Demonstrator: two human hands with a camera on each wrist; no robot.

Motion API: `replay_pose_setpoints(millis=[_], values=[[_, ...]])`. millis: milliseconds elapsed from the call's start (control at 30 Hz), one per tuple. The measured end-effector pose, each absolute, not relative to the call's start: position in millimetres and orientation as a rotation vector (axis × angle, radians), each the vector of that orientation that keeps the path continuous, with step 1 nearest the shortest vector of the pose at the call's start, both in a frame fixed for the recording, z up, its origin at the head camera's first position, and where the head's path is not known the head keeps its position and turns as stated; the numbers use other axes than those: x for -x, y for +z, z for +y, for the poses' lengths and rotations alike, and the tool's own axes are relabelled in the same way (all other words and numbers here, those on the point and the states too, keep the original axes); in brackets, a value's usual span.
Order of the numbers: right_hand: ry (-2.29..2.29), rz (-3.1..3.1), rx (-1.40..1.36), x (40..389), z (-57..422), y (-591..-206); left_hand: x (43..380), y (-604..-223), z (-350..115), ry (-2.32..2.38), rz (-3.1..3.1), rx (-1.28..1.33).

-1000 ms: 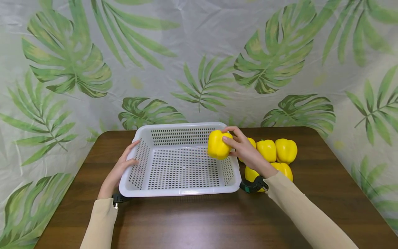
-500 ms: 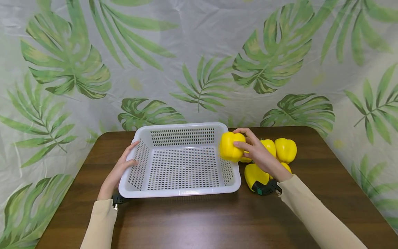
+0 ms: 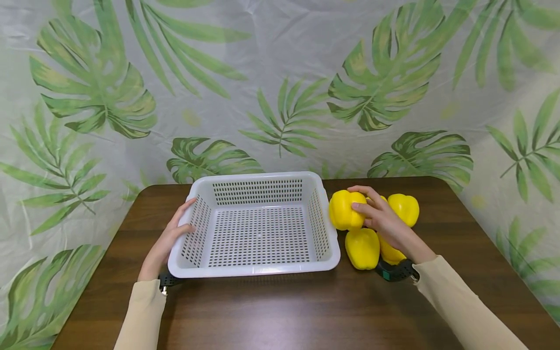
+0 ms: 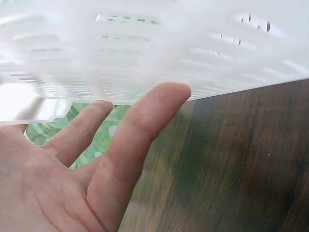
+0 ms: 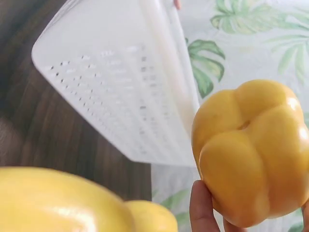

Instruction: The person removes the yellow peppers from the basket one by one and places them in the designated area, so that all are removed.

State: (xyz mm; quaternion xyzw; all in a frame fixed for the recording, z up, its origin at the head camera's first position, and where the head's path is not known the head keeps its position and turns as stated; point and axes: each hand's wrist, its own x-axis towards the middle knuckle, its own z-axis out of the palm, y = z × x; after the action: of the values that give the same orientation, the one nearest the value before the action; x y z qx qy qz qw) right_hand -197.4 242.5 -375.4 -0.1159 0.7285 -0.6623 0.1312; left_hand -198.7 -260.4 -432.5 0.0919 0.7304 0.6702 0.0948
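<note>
A yellow bell pepper is held in my right hand, just outside the right rim of a white plastic basket. In the right wrist view the lobed bottom of the bell pepper shows, with fingertips along its side. My left hand rests against the basket's left side, fingers extended. Up close in the left wrist view, the thumb is straight and its tip lies at the perforated basket wall.
More yellow bell peppers sit right of the basket: one in front, another beside it, one farther back. My right hand partly hides some. The dark wooden table meets a leaf-patterned cloth behind.
My right hand has carried the bell pepper rightward, from over the basket's right part to outside its rim. The left hand and basket have stayed in place.
</note>
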Motion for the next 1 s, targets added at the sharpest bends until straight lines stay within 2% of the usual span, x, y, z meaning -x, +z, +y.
replay_pose_setpoints(millis=[733,1000], values=[[-2.006,2.106,0.295,181,294,-388,200,-434,-261,1.975,2.184,-0.259],[-2.074,2.078,0.38,177,312,-392,200,-433,-261,1.985,2.169,-0.274]])
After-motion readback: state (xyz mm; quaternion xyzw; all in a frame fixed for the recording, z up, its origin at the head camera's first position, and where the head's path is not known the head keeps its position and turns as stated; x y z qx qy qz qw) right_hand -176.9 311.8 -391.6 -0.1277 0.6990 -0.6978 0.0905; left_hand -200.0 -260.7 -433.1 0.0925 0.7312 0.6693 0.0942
